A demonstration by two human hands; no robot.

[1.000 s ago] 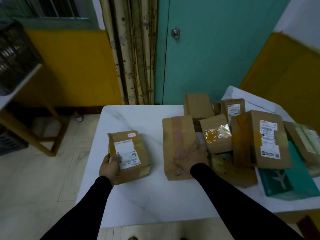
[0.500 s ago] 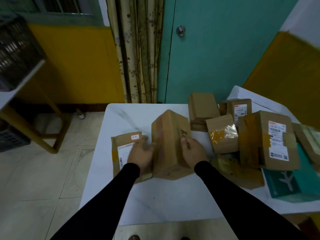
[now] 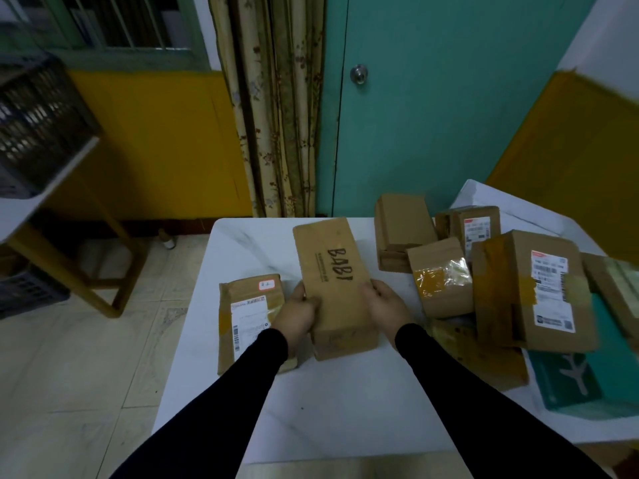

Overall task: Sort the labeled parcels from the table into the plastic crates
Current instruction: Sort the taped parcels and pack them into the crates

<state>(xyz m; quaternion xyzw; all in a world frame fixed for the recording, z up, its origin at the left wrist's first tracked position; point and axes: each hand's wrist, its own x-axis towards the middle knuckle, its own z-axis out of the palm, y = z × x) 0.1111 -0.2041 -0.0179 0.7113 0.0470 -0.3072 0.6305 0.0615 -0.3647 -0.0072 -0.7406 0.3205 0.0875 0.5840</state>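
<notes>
A long brown cardboard parcel (image 3: 328,271) with "BABI" written on its top face is held over the white table (image 3: 345,409). My left hand (image 3: 299,312) grips its left side and my right hand (image 3: 385,307) grips its right side. A flat parcel with a white shipping label (image 3: 247,309) lies on the table just left of my left hand, partly hidden by my forearm. Several more parcels (image 3: 539,288) are heaped at the table's right. A dark plastic crate (image 3: 38,122) stands on a stand at the far left.
A teal packet (image 3: 567,378) lies under the heap near the right edge. Another dark crate (image 3: 27,292) sits low under the wooden stand (image 3: 103,257). A teal door (image 3: 432,98) and a curtain (image 3: 273,105) are behind the table. Tiled floor lies to the left.
My left hand let go of the labelled flat parcel and joined my right hand on the long parcel. Together they turned it over, so the written face now points up.
</notes>
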